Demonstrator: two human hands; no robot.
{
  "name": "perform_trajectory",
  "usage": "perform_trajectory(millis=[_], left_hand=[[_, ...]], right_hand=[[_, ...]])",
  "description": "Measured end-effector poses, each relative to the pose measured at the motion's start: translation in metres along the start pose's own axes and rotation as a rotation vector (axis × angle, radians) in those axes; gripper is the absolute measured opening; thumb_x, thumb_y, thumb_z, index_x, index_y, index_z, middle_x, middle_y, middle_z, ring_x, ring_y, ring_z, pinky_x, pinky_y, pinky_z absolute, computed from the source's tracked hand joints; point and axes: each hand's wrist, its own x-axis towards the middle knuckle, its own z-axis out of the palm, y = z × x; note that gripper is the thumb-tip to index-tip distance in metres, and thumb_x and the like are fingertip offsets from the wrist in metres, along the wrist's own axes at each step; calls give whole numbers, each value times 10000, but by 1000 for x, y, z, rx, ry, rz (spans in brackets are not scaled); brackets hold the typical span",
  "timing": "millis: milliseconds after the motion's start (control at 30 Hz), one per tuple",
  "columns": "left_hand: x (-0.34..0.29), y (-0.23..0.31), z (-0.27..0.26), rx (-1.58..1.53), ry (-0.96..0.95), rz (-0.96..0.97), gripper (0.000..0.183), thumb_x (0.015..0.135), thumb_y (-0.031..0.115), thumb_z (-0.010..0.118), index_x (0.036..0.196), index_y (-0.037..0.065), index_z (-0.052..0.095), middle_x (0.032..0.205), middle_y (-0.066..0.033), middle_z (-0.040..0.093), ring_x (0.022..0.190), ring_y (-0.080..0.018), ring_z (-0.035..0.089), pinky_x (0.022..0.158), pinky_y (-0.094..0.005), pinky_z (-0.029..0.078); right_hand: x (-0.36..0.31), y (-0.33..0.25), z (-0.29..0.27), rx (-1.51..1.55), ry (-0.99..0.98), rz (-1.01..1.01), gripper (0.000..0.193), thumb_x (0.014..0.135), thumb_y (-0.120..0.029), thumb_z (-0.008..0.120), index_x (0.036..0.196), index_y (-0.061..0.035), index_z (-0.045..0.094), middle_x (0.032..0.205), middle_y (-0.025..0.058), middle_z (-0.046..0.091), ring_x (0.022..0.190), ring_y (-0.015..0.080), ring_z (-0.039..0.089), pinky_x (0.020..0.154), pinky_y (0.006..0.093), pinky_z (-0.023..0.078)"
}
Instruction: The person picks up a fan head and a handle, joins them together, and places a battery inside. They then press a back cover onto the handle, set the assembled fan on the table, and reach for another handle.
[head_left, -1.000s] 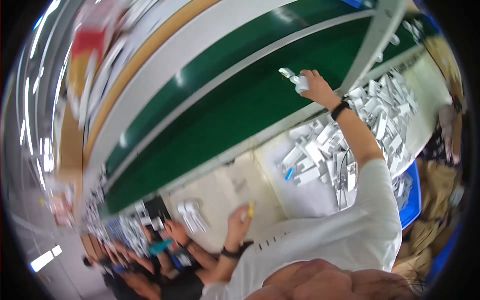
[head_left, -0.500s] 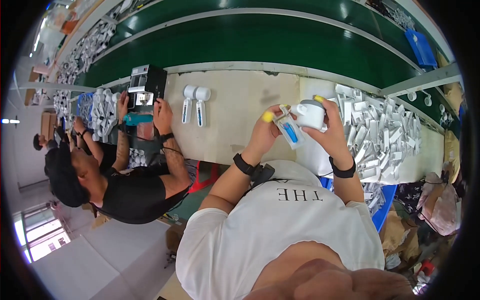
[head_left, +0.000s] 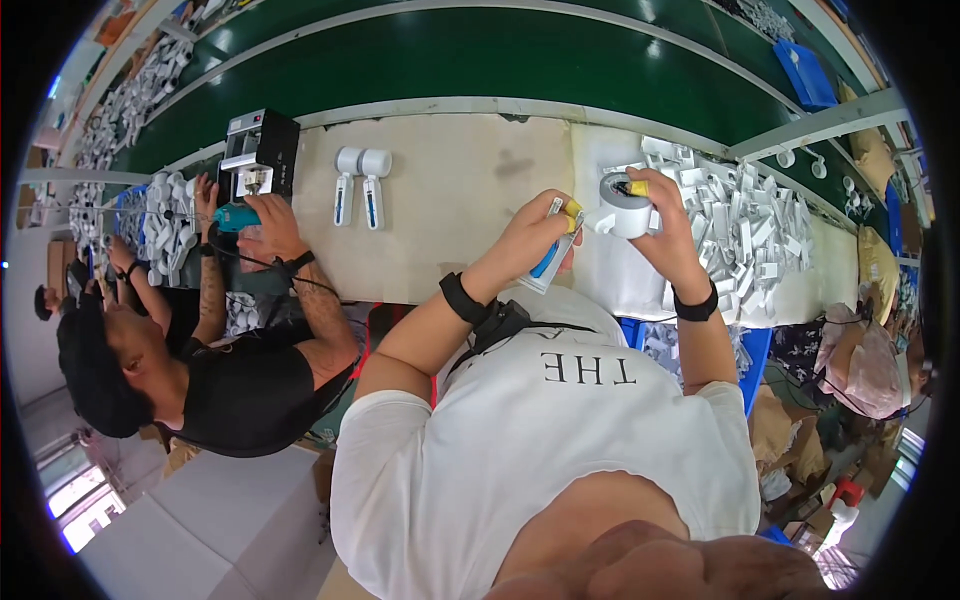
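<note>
Beige bench top [head_left: 450, 210] runs beside a green conveyor [head_left: 480, 60]. Above its near edge, the left hand [head_left: 528, 240] grips the handle and the right hand [head_left: 665, 235] clasps the round head of a white device [head_left: 600, 225], its long axis slanting down-left. White parts [head_left: 750, 230] lie heaped just right; two finished devices [head_left: 358, 185] rest well left.

I see my hands raised over the table [head_left: 450, 210]: a parts heap [head_left: 745, 235] lies right, two handheld units [head_left: 358, 185] left, the conveyor belt [head_left: 480, 55] behind.
</note>
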Motion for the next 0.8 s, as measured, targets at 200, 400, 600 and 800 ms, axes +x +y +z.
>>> perform_trajectory(millis=[200, 400, 600, 800], left_hand=[[4, 1, 2, 110, 52, -21, 181, 789, 88, 461, 949, 6, 440, 743, -99, 570, 525, -138, 542, 481, -270, 450], [10, -4, 0, 407, 87, 116, 193, 736, 120, 531, 835, -34, 471, 633, -80, 557, 471, -125, 525, 451, -272, 440], [11, 0, 7, 881, -49, 162, 250, 711, 131, 584, 879, -25, 485, 653, -123, 571, 546, -177, 553, 527, -289, 440], [17, -26, 15, 953, -73, 131, 303, 702, 141, 591, 921, -39, 484, 675, -134, 569, 579, -195, 573, 553, -297, 449]], right_hand=[[-1, 7, 4, -59, 0, 15, 547, 608, 15, 728, 1084, -93, 481, 1179, 106, 501, 1109, 289, 482, 912, 348, 408], [-1, 3, -6, -220, -50, -88, 612, 594, 43, 729, 1132, -94, 472, 1186, 113, 489, 1105, 283, 500, 908, 345, 418], [20, -13, -40, 200, -434, 121, 458, 749, -165, 661, 1177, -74, 528, 1176, 128, 470, 1056, 235, 489, 892, 309, 392], [31, -15, -45, 169, -665, 295, 405, 788, -181, 634, 1170, -85, 542, 1108, 126, 513, 993, 246, 501, 839, 307, 399]])
